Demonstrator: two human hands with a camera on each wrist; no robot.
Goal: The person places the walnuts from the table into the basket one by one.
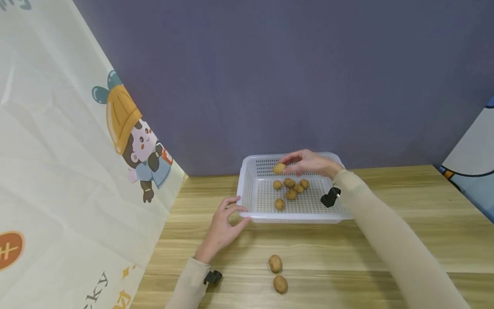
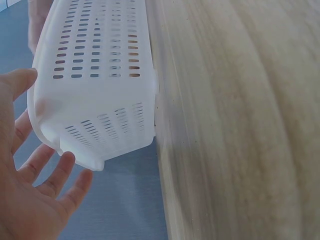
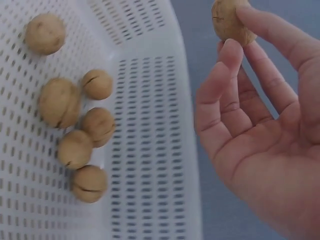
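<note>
A white perforated plastic basket (image 1: 247, 180) stands on the wooden table with several walnuts (image 1: 291, 195) on its floor. Over its far side, the fingertips of my right hand (image 1: 310, 163) pinch one walnut (image 3: 229, 20) above the rim; the other fingers curve loosely. My left hand (image 1: 224, 227) holds the near left corner of the basket, thumb at the front wall and fingers round the left side (image 2: 42, 177). Between the arms, two more walnuts (image 1: 275, 263) lie on the table in front of the basket.
The wooden table (image 1: 216, 283) runs back to a dark blue-grey wall (image 1: 270, 77) right behind the basket. At the left hangs a white sheet (image 1: 50, 171) with a cartoon figure. Another printed panel (image 1: 472, 150) stands at the right.
</note>
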